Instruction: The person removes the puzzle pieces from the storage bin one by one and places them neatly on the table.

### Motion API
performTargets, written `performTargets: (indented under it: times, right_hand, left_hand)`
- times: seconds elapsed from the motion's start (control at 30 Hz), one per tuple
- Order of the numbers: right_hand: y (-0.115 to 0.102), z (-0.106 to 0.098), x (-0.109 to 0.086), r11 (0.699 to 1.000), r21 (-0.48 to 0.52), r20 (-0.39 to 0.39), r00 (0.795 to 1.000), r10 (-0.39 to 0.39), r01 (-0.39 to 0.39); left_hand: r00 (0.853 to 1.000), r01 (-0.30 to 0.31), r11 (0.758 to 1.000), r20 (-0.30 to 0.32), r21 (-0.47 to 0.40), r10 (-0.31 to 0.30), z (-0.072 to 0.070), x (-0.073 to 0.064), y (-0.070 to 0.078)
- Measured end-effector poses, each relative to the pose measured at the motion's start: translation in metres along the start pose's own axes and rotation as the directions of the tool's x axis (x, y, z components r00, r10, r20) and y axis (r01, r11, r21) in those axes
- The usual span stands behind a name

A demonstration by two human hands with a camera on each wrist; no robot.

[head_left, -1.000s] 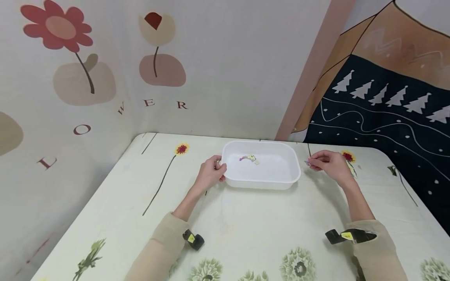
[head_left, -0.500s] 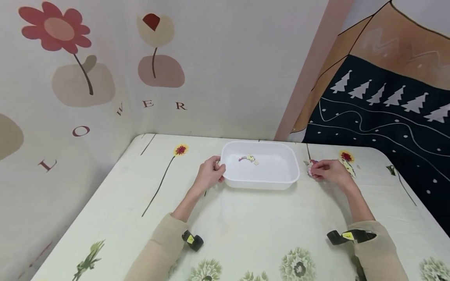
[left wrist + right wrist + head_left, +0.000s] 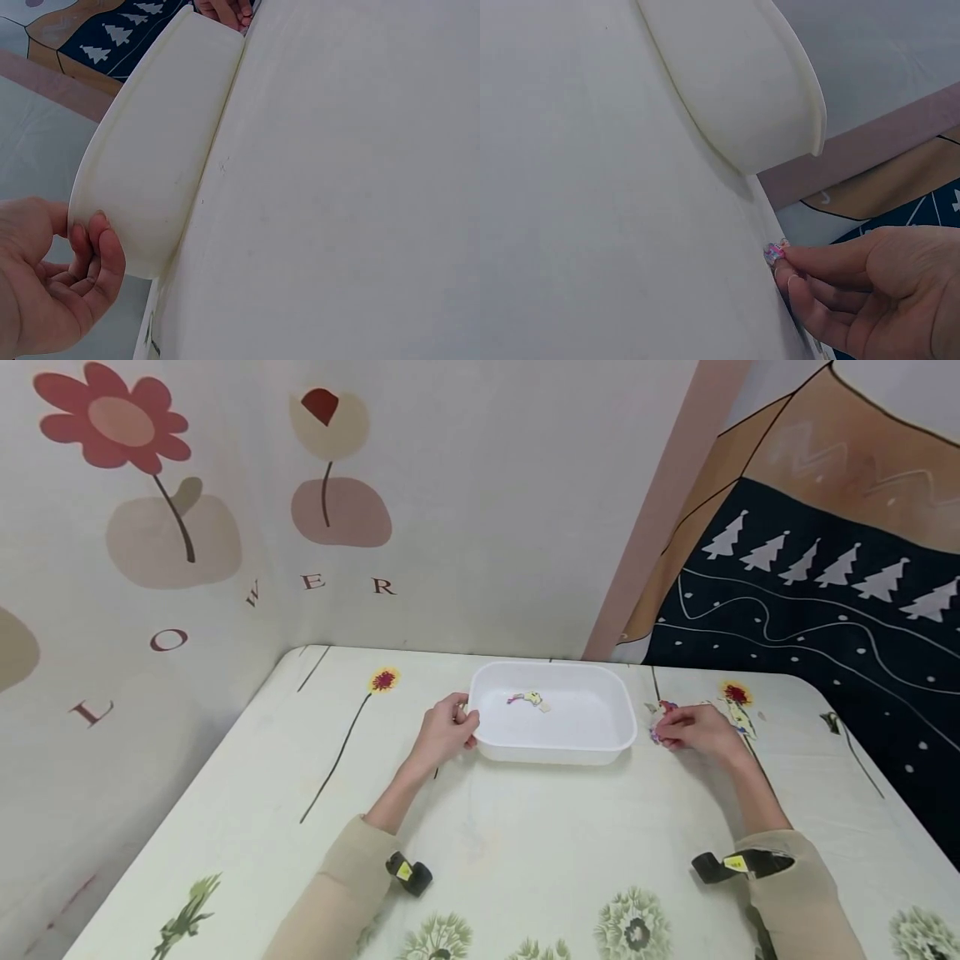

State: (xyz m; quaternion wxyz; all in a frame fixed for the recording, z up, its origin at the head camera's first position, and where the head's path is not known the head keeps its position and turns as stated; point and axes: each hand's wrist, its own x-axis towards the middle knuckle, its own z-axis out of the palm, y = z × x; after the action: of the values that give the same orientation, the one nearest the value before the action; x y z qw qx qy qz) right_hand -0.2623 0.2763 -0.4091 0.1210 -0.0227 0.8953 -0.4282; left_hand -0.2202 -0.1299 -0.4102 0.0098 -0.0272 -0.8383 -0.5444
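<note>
A white rectangular plastic tub (image 3: 555, 755) stands toward the back of the table. My left hand (image 3: 444, 728) holds its left end, thumb at the rim and curled fingers against the outer wall in the left wrist view. Inside the tub lie a small yellow piece with a pink tail (image 3: 531, 697) and a pale square bit (image 3: 544, 708). Right of the tub, my right hand (image 3: 701, 731) pinches a small, flat-looking pink, purple and blue piece (image 3: 774, 253) between thumb and fingertips, low by the tabletop. More colourful bits (image 3: 666, 705) show just beyond those fingertips.
Behind my right hand lies a yellowish patterned piece (image 3: 741, 718), close to a printed flower on the floral tablecloth (image 3: 525, 852). Patterned curtains (image 3: 480, 510) hang right behind the table's back edge.
My right hand has come down closer to the tabletop with the small piece, and more colourful bits show by its fingertips. The left hand has kept its hold on the tub.
</note>
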Motion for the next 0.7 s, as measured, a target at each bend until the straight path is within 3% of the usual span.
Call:
performTargets:
  times: [0.33, 0.7]
  right_hand:
    - [0.0005, 0.0029, -0.0004, 0.993, -0.110, -0.056, 0.998, 0.027, -0.033]
    - [0.0007, 0.0028, -0.0012, 0.996, -0.086, -0.080, 0.997, 0.007, -0.014]
  left_hand:
    - [1.000, -0.005, 1.000, 0.000, -0.004, 0.005, 0.0003, 0.0015, -0.0023]
    - [1.000, 0.011, 1.000, -0.001, 0.001, -0.011, 0.0006, 0.0016, -0.0013]
